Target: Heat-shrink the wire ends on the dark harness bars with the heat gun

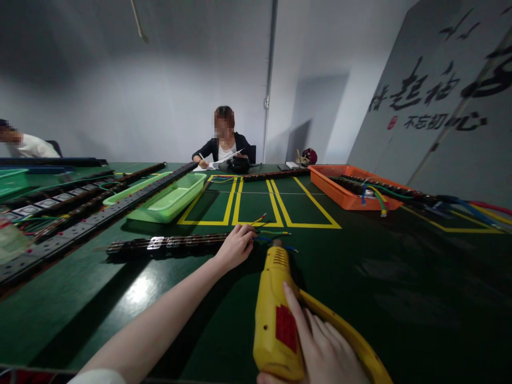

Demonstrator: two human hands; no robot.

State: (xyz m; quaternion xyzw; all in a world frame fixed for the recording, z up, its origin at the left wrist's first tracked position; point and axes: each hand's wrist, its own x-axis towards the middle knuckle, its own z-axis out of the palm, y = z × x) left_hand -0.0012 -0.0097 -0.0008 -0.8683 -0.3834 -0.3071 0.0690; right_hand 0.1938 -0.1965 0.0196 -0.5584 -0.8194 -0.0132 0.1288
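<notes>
My left hand [236, 246] is closed on the right end of a long black socket strip assembly [172, 245] lying across the green table. From under its fingers, thin wires with red, yellow-green and blue insulation [276, 232] stick out to the right. My right hand [320, 341] is wrapped round a yellow heat gun [276, 314] with a red label. The gun's nozzle points forward, close to the blue wire's end; whether it touches cannot be made out.
A long socket strip [100, 218] rests across a light green tray [172, 198] at the left. More strips and wires lie beyond it. An orange basket [336, 192] holds wired strips at the right. Across the table [360, 320] sits a person [226, 141] with papers; another is far left.
</notes>
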